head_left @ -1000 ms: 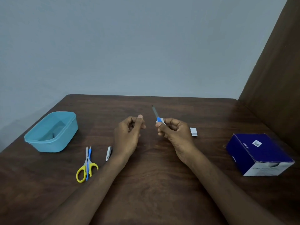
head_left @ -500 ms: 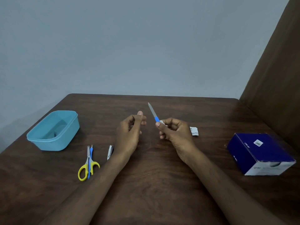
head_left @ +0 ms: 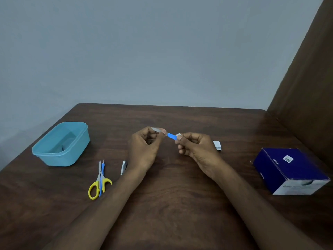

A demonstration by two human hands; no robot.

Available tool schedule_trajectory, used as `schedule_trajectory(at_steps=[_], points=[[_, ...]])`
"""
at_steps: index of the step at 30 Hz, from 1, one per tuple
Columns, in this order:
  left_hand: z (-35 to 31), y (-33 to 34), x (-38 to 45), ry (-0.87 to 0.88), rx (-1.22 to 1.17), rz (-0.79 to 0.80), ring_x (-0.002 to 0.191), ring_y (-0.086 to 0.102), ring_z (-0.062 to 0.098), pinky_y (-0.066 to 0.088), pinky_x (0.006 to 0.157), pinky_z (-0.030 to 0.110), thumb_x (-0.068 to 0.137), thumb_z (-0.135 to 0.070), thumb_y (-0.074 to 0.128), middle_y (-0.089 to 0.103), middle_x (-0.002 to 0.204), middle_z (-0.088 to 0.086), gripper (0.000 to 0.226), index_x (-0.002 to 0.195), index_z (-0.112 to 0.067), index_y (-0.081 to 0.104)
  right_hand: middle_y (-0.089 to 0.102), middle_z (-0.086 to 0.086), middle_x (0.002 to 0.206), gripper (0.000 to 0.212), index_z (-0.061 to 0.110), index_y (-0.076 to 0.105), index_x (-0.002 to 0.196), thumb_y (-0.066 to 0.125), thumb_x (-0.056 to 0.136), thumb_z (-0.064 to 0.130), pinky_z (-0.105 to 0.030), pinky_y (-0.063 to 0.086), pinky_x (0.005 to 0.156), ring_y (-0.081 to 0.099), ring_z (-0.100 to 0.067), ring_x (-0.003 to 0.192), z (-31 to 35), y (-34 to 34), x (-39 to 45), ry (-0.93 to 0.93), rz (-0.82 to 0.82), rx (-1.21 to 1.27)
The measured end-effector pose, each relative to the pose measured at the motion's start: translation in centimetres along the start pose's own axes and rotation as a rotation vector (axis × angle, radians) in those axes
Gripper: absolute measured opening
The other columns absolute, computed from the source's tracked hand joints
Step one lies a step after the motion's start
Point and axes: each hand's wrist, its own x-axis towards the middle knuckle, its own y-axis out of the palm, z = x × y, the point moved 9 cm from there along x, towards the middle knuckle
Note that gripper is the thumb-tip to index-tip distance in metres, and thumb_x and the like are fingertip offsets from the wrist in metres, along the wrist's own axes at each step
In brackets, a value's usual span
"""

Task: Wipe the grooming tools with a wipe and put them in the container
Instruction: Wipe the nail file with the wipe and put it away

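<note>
The room is dim, with soft, even light. Weak shadows lie under both forearms. The table edges bend slightly from the wide lens, and fine details look soft.

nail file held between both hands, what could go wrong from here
The left hand pinches the nail file by its thin metal end while the right hand holds the blue handle end with a small white wipe; either pinch could slip and drop the file onto the table, short of the blue container.
</note>
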Motion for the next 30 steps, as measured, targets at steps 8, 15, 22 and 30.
schedule_trajectory(at_steps=[8, 15, 22, 30], points=[[0.5, 0.5, 0.0, -0.040, -0.068, 0.062, 0.076, 0.074, 0.023, 0.056, 0.074, 0.042, 0.095, -0.034, 0.081, 0.077, 0.076, 0.005, 0.013, 0.088, -0.023, 0.082, 0.083, 0.007, 0.101, 0.005, 0.016, 0.083, 0.093, 0.084, 0.090, 0.020, -0.025, 0.054, 0.070, 0.068, -0.002, 0.082, 1.5, -0.9, -0.2, -0.115, -0.079, -0.129], [0.1, 1.3, -0.2, -0.011, -0.105, 0.142, 0.074, 0.067, 0.008, 0.049, 0.075, 0.033, 0.096, -0.029, 0.080, 0.072, 0.070, -0.006, 0.010, 0.090, -0.022, 0.081, 0.077, 0.000, 0.079, 0.012, 0.012, 0.082, 0.103, 0.083, 0.091, 0.011, -0.025, 0.054, 0.064, 0.065, -0.008, 0.069, 1.5, -0.2, -0.4, -0.148, -0.004, -0.144], [-0.3, 1.5, -0.3, 0.021, -0.094, 0.173, 0.077, 0.070, 0.012, 0.052, 0.078, 0.034, 0.096, -0.028, 0.080, 0.076, 0.073, 0.002, 0.009, 0.091, -0.021, 0.081, 0.075, -0.001, 0.078, 0.018, 0.013, 0.082, 0.101, 0.088, 0.084, 0.012, -0.020, 0.052, 0.063, 0.061, -0.006, 0.064, 1.4, -0.2, -0.4, -0.082, 0.015, -0.097], [-0.2, 1.3, -0.2, 0.014, -0.099, 0.142, 0.086, 0.077, 0.029, 0.056, 0.084, 0.039, 0.096, -0.026, 0.080, 0.080, 0.081, 0.008, 0.009, 0.092, -0.018, 0.082, 0.075, 0.001, 0.078, 0.018, 0.016, 0.081, 0.105, 0.084, 0.089, 0.009, -0.022, 0.053, 0.065, 0.059, -0.009, 0.066, 1.3, -0.3, -0.2, -0.071, 0.013, -0.078]])
